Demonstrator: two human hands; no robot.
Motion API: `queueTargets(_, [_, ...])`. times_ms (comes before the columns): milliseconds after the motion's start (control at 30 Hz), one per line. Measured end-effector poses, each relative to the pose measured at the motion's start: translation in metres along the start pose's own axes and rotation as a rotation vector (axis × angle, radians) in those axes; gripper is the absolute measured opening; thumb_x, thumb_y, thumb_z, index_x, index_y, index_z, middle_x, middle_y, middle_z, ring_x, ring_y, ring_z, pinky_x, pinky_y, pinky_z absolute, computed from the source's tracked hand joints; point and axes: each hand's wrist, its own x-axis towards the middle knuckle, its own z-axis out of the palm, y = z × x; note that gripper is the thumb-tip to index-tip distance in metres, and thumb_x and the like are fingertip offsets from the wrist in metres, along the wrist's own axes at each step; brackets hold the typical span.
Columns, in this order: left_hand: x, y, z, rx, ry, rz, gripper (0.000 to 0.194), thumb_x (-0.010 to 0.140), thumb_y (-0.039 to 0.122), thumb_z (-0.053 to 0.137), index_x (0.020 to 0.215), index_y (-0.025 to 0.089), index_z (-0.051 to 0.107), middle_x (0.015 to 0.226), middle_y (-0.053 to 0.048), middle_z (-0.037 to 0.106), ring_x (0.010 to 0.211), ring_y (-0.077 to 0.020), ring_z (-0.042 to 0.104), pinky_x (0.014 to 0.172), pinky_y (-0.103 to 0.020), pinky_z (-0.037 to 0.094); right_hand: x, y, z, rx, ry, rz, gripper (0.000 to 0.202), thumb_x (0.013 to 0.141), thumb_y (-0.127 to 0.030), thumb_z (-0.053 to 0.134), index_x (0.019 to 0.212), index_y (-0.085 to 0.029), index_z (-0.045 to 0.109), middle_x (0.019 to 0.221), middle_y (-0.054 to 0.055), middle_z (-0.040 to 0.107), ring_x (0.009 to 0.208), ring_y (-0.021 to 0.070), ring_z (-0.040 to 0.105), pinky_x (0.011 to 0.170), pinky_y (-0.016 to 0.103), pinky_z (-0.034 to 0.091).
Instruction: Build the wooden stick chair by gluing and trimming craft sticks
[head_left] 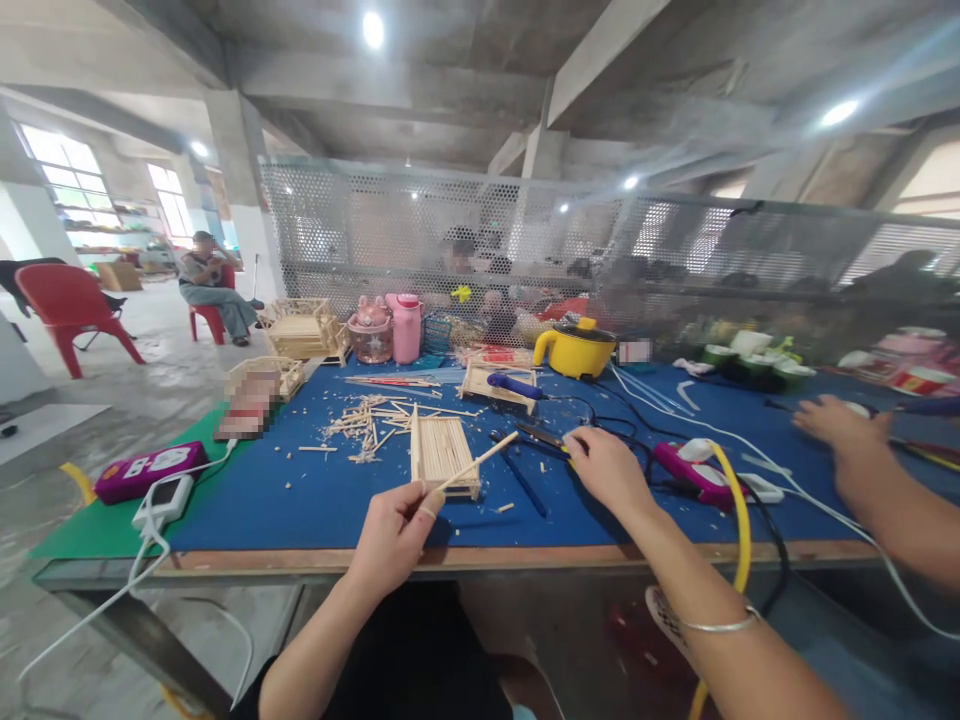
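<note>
My left hand (401,528) pinches one end of a thin wooden stick (480,462), which slants up to the right in front of a small slatted wooden frame (442,450). My right hand (611,470) is closed around the handle end of a dark-bladed tool (541,434) just right of the frame; its exact kind is hard to make out. Between the two hands lies a blue-handled tool (525,482). Beyond it, a blue glue gun (516,387) rests on a second slatted wooden piece (480,380).
Loose sticks and scraps (367,425) litter the blue mat (255,505). A yellow electric pot (581,350), pink bottle (406,330) and stacked wooden pieces (304,330) stand behind. Purple power strips (694,475) and cables lie about. A co-worker's hand (844,435) is at right.
</note>
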Motion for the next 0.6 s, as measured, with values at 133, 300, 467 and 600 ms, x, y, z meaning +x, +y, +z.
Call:
queueTargets(133, [0.0, 0.001, 0.001, 0.027, 0.007, -0.001, 0.034, 0.087, 0.036, 0.047, 0.06, 0.015, 0.055, 0.052, 0.004, 0.04, 0.054, -0.0095, 0.038, 0.052, -0.021, 0.029, -0.008, -0.032, -0.001, 0.007, -0.345, -0.065, 0.03, 0.08, -0.05, 0.055, 0.072, -0.021, 0.057, 0.067, 0.003, 0.064, 0.058, 0.0177, 0.057, 0.049, 0.026, 0.031])
queueTargets(300, [0.0, -0.001, -0.002, 0.014, 0.002, -0.03, 0.034, 0.086, 0.038, 0.047, 0.063, 0.015, 0.058, 0.053, 0.004, 0.039, 0.054, -0.0098, 0.037, 0.051, -0.021, 0.028, -0.015, -0.05, 0.004, -0.003, -0.321, -0.012, 0.018, 0.083, -0.024, 0.051, 0.066, -0.018, 0.05, 0.062, 0.003, 0.06, 0.057, 0.015, 0.054, 0.051, 0.025, 0.029])
queueTargets(467, [-0.002, 0.0, -0.003, -0.135, 0.024, -0.06, 0.033, 0.086, 0.04, 0.048, 0.071, 0.014, 0.061, 0.055, 0.003, 0.042, 0.055, -0.0099, 0.038, 0.052, -0.022, 0.031, -0.029, -0.042, -0.029, 0.73, 0.019, 0.289, 0.018, 0.084, -0.036, 0.053, 0.075, -0.02, 0.05, 0.056, -0.004, 0.046, 0.048, 0.0105, 0.041, 0.045, 0.022, 0.03])
queueTargets(600, [-0.013, 0.019, 0.007, -0.302, 0.031, -0.01, 0.037, 0.087, 0.045, 0.046, 0.068, 0.016, 0.06, 0.076, -0.006, 0.06, 0.074, -0.0165, 0.055, 0.069, -0.029, 0.045, -0.076, -0.062, -0.065, 1.544, 0.093, 0.452, 0.029, 0.079, -0.052, 0.059, 0.08, -0.023, 0.053, 0.049, -0.011, 0.017, 0.038, 0.0061, 0.012, 0.035, 0.018, 0.019])
